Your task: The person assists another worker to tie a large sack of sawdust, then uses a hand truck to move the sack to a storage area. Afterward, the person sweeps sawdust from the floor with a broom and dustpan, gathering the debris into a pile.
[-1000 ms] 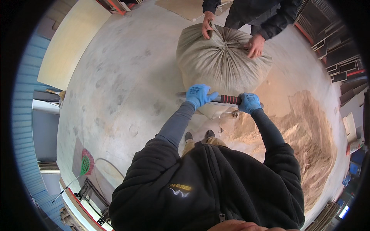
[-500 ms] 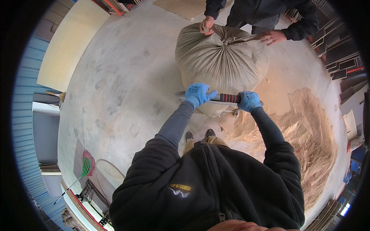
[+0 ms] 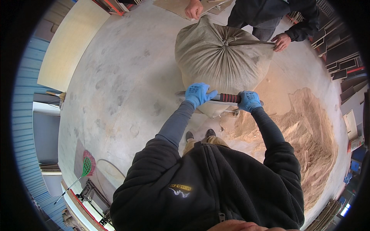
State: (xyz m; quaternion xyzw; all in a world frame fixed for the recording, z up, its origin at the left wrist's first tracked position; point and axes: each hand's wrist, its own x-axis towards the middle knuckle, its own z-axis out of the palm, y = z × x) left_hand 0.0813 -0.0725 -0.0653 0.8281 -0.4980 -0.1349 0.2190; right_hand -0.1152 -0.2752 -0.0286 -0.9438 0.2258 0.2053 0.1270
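Both my hands wear blue gloves and grip a horizontal metal bar (image 3: pixel 225 98) with a red and black ribbed grip. My left hand (image 3: pixel 197 94) holds its left end, my right hand (image 3: pixel 248 101) its right end. Just beyond the bar sits a big, full, grey-brown sack (image 3: pixel 219 57), tied at the top. A person in dark clothes stands behind the sack; one of their hands (image 3: pixel 282 41) pulls the tie cord to the right, the other hand (image 3: pixel 193 8) hangs above the sack's far left side.
A heap of sawdust (image 3: pixel 308 134) spreads over the concrete floor (image 3: pixel 115 88) to my right. A pale board (image 3: pixel 69 46) lies at the left, stacked boards (image 3: pixel 339 54) at the right edge. A green swatter-like tool (image 3: pixel 85 167) lies at lower left.
The other person's hands have left the sack's top edge; one now pulls the tie cord out to the right, the other has lifted away. My hands stay on the bar.
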